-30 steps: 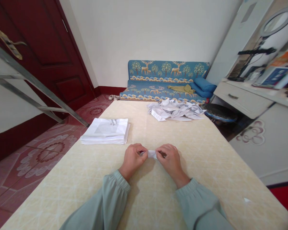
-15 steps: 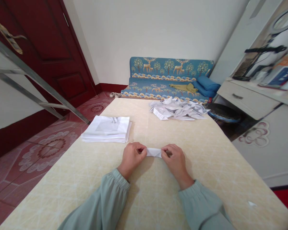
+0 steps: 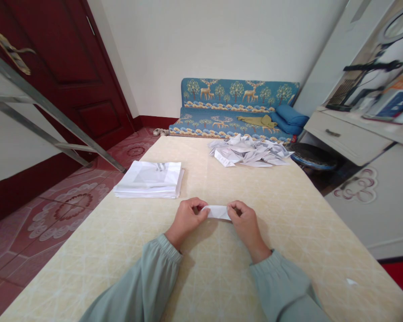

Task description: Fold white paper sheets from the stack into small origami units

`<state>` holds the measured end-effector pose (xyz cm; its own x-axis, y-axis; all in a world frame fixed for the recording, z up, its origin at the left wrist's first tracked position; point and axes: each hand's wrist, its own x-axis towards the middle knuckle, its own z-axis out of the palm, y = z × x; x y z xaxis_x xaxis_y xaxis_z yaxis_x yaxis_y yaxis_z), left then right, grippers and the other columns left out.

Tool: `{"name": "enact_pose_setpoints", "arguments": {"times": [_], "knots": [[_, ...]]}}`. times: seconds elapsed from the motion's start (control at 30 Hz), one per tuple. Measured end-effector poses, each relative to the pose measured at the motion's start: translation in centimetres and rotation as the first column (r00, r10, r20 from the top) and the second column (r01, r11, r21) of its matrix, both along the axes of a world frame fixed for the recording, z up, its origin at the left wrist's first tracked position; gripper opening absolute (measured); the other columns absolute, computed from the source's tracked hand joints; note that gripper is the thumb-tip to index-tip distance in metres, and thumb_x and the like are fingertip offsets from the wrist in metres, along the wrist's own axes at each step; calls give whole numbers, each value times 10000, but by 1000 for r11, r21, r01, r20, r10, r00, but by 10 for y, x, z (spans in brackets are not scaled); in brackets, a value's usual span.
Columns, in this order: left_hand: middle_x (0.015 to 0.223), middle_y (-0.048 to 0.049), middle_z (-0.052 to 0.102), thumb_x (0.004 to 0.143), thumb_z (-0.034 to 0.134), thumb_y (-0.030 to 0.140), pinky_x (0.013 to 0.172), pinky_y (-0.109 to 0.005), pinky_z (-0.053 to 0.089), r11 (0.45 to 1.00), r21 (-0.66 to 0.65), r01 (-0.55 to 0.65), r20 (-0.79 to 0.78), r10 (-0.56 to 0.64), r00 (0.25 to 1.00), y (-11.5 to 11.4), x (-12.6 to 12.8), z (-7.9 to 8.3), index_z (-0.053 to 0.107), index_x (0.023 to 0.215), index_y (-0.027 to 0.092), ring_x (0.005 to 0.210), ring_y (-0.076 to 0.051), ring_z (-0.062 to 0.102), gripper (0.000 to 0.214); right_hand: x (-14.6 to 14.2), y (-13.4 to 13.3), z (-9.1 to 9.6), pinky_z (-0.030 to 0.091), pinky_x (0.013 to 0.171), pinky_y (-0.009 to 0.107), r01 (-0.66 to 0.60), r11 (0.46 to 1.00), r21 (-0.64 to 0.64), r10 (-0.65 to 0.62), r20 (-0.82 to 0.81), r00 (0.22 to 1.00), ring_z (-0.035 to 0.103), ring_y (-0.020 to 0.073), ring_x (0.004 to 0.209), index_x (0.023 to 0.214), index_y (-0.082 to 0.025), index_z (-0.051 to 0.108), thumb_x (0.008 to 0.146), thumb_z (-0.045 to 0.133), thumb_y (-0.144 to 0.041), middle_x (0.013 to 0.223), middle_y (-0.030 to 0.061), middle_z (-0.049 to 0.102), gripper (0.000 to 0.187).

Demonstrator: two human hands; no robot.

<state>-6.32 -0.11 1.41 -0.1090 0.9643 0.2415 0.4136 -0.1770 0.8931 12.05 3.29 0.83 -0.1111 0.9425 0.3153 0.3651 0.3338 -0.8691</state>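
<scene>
The left hand and right hand each pinch one end of a folded paper strip over the table, I see from my remote station; beyond, a paper stack lies left, a paper heap farther back right, then a blue patterned sofa

Left hand and right hand pinching opposite ends of a folded paper strip over the table. Paper stack beyond, left; folded-paper heap at far edge, near sofa.
</scene>
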Motion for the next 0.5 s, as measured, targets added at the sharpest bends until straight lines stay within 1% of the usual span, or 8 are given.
{"name": "enact_pose_setpoints", "arguments": {"times": [0.13,0.23,0.3,0.4,0.5], "knots": [[616,-17,636,722,592,243,509,-194,381,998,-56,6,107,0,994,-1,0,4,682,703,118,552,-111,528,156,-1,-1,1,394,520,238,-28,999,25,28,4,1000,534,148,598,665,-178,621,738,534,-233,642,13,611,126],[635,-24,651,729,582,226,521,-194,393,997,-79,12,158,1,987,-2,0,7,690,706,113,574,-118,546,159,-1,0,0,399,532,241,-36,999,40,35,24,999,539,148,605,659,-179,618,743,537,-229,658,16,616,127],[652,-28,661,733,583,227,534,-197,405,996,-85,21,166,-7,986,-1,0,8,696,717,113,587,-121,556,161,0,0,0,405,543,246,-18,999,47,16,28,999,544,151,611,666,-179,620,742,539,-226,665,17,619,121],[654,-26,664,711,614,232,534,-198,406,997,-76,18,135,-7,991,-1,1,7,701,735,115,576,-118,552,148,-1,-1,1,414,561,254,5,997,71,-7,32,999,552,155,621,672,-184,621,739,543,-215,668,13,620,107],[658,-27,660,694,629,221,538,-201,404,998,-60,0,105,6,994,-1,4,6,700,736,116,579,-119,547,134,-3,-3,4,424,610,272,-29,989,143,17,82,996,554,159,649,655,-193,616,744,552,-202,669,12,619,110]]}}
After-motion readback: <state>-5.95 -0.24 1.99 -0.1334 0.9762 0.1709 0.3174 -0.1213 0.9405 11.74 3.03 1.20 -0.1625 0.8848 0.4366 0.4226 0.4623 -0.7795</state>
